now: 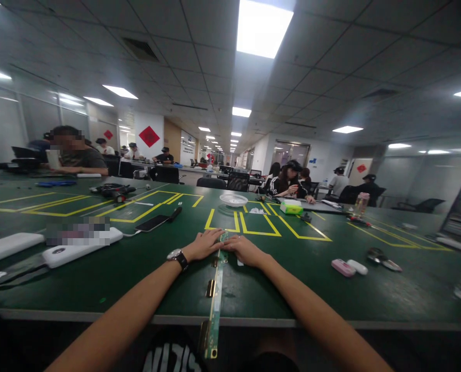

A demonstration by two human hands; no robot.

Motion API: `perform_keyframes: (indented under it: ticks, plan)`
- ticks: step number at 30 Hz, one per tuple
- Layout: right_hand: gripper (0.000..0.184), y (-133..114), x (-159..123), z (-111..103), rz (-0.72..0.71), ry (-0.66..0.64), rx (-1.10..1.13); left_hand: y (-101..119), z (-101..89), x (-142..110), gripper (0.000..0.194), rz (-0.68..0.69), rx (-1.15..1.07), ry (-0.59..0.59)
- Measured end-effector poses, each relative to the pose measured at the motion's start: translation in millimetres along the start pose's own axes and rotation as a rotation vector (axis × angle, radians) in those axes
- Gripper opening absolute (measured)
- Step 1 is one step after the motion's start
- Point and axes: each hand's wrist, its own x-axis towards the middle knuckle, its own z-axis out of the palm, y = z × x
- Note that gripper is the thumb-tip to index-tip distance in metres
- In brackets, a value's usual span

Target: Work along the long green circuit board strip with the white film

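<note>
A long, narrow green circuit board [217,297] with copper-coloured flex tabs along its left side lies lengthwise in front of me. Its near end sticks out past the front edge of the table. At the far end of the board, my left hand [204,245] grips it from the left, fingers together over the strip; a watch is on that wrist. From the right, my right hand [247,250] pinches the same end, its fingertips close to those of the left. The fingers cover part of the board there. A small pale piece [240,262] lies under the right hand's edge.
Yellow tape outlines mark the green table [137,289]. Beyond my hands stands a clear round dish [233,200]. White power banks [82,248] and a phone [152,223] lie left; a pink case [343,267] lies right. A person [290,181] sits across the table.
</note>
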Motion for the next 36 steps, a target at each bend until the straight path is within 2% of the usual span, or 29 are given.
perform_keyframes:
  ticks: [2, 5, 7, 11, 12, 14, 17, 22, 36]
  plan:
    - [0.050, 7.1, -1.2, 1.4, 0.005, -0.031, 0.020, -0.2, -1.2, -0.7, 0.050, 0.002, 0.024, 0.007]
    - [0.048, 31.7, -16.9, -4.8, 0.159, -0.024, -0.039, -0.2, -3.2, -2.7, 0.049, 0.006, 0.041, -0.018]
    - [0.045, 53.3, -38.5, -14.8, 0.355, -0.019, -0.137, -0.2, -4.3, -3.7, 0.049, 0.011, 0.044, -0.030]
    - [0.040, 87.0, -94.7, -39.7, 0.878, -0.053, -0.384, 0.2, -6.1, -4.4, 0.048, 0.025, 0.041, -0.031]
    - [0.038, 91.6, -107.0, -44.7, 0.973, -0.050, -0.434, 0.6, -6.6, -4.5, 0.047, 0.032, 0.038, -0.033]
    - [0.037, 97.0, -125.0, -51.2, 1.066, -0.045, -0.482, 1.5, -7.7, -4.9, 0.047, 0.047, 0.032, -0.044]
    - [0.040, 99.7, -133.7, -52.8, 1.118, -0.061, -0.508, 2.6, -8.9, -5.9, 0.046, 0.062, 0.026, -0.049]
    - [0.041, 99.9, -127.7, -49.7, 1.130, -0.125, -0.484, 1.3, -8.0, -7.1, 0.045, 0.076, 0.004, -0.032]
    - [0.048, 106.1, -132.1, -45.5, 1.169, -0.116, -0.402, 3.5, -5.0, -5.9, 0.041, 0.075, 0.000, -0.096]
